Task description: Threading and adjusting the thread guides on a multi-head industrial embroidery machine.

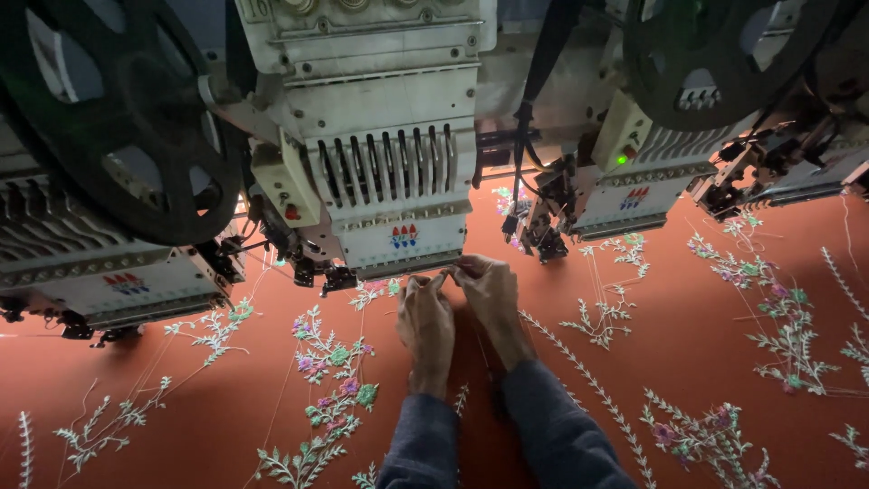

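Left hand (425, 321) and right hand (489, 294) meet at twelve o'clock under the embroidery head (389, 172); fingers of both pinch a fine thread (450, 268) running nine-to-three; right hand nearer.

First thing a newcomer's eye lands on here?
Probably the orange-red fabric filling the lower frame, stitched with pale floral sprays. Next, the left hand and right hand at centre, fingertips together under the white embroidery head. A large black reel hangs upper left.
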